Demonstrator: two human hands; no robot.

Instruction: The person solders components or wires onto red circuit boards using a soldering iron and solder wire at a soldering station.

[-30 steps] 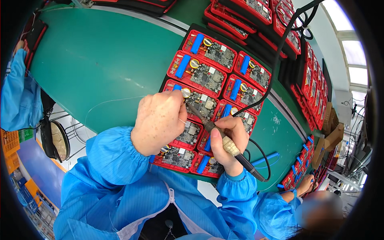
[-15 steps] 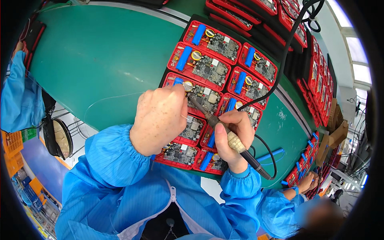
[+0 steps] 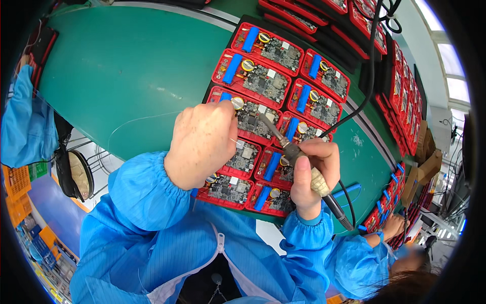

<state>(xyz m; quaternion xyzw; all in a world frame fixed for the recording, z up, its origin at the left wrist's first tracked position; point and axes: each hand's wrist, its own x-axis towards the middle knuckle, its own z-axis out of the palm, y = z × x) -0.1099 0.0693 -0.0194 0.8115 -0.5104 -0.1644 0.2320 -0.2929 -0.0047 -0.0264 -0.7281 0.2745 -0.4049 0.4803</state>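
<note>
My left hand [image 3: 200, 144] is closed, pinching a thin solder wire [image 3: 147, 119]. Part of the wire trails off to the left; a short end pokes out beside my fingers. In my right hand [image 3: 320, 169] is a soldering iron [image 3: 291, 151], gripped by its handle like a pen. The iron's tip sits over a circuit board [image 3: 253, 120] in a red casing, seemingly just above it; contact cannot be judged. This casing also holds a coin cell [image 3: 238, 103] and a blue cylindrical battery [image 3: 226, 96], partly hidden by my left hand.
Several similar red casings [image 3: 263, 78] lie in two columns around my hands. Stacked trays of red casings [image 3: 405, 96] stand at far right. The iron's black cable [image 3: 354, 112] crosses the green table [image 3: 126, 61]. Another person's hand [image 3: 392, 226] works at right; a blue sleeve [image 3: 25, 121] shows at left.
My right hand has drawn the soldering iron to the right, so its tip has shifted away from near my left hand. My left hand has barely moved and still pinches the solder wire.
</note>
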